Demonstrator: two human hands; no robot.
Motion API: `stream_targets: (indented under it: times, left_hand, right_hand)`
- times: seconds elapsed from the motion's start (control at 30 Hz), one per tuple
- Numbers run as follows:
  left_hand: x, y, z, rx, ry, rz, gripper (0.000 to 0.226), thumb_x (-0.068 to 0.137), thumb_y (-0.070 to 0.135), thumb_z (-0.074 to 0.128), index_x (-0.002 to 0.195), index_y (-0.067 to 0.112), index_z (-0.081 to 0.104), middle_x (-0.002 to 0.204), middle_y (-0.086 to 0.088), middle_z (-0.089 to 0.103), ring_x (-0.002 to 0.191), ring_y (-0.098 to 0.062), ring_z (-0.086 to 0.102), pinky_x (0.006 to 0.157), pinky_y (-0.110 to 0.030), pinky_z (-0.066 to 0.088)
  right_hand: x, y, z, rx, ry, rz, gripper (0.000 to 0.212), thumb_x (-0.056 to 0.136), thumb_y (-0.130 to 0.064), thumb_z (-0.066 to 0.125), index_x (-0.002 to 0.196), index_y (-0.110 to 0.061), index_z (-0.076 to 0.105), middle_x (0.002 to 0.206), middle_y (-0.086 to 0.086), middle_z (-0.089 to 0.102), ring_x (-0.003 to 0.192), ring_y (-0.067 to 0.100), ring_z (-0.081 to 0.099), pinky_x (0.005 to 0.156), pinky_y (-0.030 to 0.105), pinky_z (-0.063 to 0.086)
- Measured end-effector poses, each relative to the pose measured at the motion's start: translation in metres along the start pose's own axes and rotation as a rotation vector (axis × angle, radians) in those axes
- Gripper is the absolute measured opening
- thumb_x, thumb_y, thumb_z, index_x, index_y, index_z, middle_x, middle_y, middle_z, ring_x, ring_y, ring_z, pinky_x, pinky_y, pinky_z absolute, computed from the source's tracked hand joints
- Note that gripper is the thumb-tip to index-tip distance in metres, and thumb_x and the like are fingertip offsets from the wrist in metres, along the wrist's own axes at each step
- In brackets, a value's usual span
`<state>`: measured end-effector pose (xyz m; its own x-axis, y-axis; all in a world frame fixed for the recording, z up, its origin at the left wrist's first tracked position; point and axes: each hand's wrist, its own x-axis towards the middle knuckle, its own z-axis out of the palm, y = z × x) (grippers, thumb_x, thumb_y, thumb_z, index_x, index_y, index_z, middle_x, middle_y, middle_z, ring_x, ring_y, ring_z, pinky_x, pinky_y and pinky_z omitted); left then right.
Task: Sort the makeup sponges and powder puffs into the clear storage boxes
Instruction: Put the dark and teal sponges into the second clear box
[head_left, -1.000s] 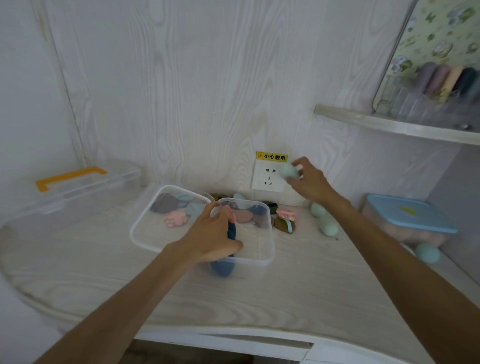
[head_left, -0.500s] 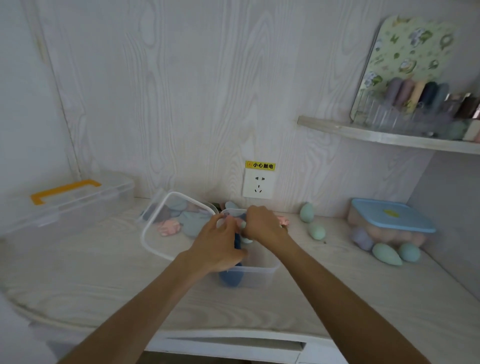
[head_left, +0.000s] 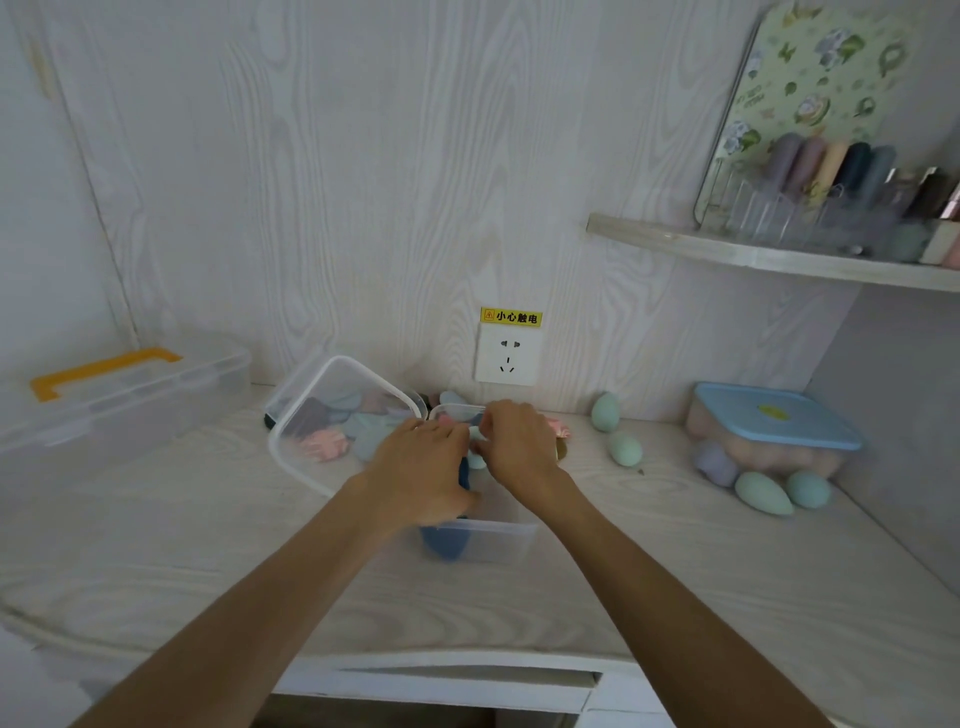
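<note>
A small clear storage box (head_left: 498, 540) stands mid-table. Over its left side my left hand (head_left: 421, 467) grips a dark blue sponge (head_left: 445, 543) that stands upright inside the box. My right hand (head_left: 519, 447) is over the box's far side, fingers curled on a mint green sponge (head_left: 475, 460), of which only a sliver shows between my hands. Behind and to the left, a clear lid (head_left: 311, 395) leans on a pile of powder puffs (head_left: 324, 444). Loose mint sponges (head_left: 625, 448) lie to the right.
A blue-lidded box (head_left: 774, 421) stands at the right wall, with mint and purple sponges (head_left: 763, 492) in front of it. At the left is a clear case with an orange handle (head_left: 104, 369). A wall socket (head_left: 508, 356) is behind the box, and a shelf (head_left: 779, 257) is above right.
My right hand came down from the wall socket with the mint sponge to the box, beside my left hand. The left hand has stayed on the blue sponge.
</note>
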<state>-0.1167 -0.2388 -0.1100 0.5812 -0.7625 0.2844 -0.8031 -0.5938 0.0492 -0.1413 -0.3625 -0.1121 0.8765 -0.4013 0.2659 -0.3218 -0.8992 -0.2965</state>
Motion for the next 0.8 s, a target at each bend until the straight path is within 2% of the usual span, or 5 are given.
stream_targets:
  times: [0.13,0.33,0.6,0.7,0.8]
  left_hand:
    - [-0.003,-0.002,0.004,-0.005,0.018,-0.023,0.039,0.076,0.042,0.058,0.103,0.017,0.047,0.11,0.003,0.056,0.103,-0.017,0.049,0.092,-0.03,0.029]
    - [0.004,-0.008,0.012,0.02,-0.032,0.042,0.043,0.078,0.043,0.055,0.113,0.019,0.049,0.131,0.005,0.05,0.128,-0.013,0.035,0.104,-0.032,0.025]
    - [0.005,-0.007,0.01,0.005,-0.091,0.023,0.052,0.079,0.044,0.053,0.124,0.019,0.046,0.136,0.004,0.047,0.134,-0.014,0.03,0.107,-0.033,0.024]
    - [0.005,-0.007,0.008,-0.03,-0.103,0.001,0.056,0.073,0.049,0.051,0.121,0.02,0.048,0.132,0.005,0.048,0.13,-0.013,0.034,0.106,-0.031,0.025]
    - [0.004,-0.007,0.009,-0.04,-0.103,-0.007,0.054,0.077,0.046,0.054,0.124,0.02,0.047,0.132,0.005,0.046,0.131,-0.013,0.033,0.108,-0.032,0.024]
  right_hand:
    - [0.0,0.002,0.001,0.025,0.008,0.004,0.021,0.091,-0.021,0.057,0.105,-0.007,0.063,0.108,0.01,0.066,0.099,0.025,0.062,0.069,0.027,0.036]
    - [0.003,0.003,-0.001,0.048,-0.033,0.025,0.021,0.093,-0.02,0.055,0.107,-0.007,0.062,0.112,0.011,0.065,0.104,0.025,0.06,0.07,0.027,0.036]
    - [0.011,0.01,-0.036,0.161,-0.429,-0.016,0.045,0.087,-0.006,0.059,0.129,-0.004,0.043,0.123,0.016,0.056,0.106,0.029,0.059,0.084,0.037,0.051]
    - [0.021,0.038,-0.071,0.439,-0.309,0.084,0.03,0.084,-0.002,0.062,0.113,-0.005,0.062,0.106,0.018,0.066,0.08,0.023,0.066,0.067,0.03,0.056]
    - [0.028,0.079,-0.084,0.025,-0.1,0.305,0.028,0.089,-0.015,0.056,0.114,-0.005,0.06,0.114,0.014,0.063,0.1,0.028,0.063,0.081,0.03,0.049]
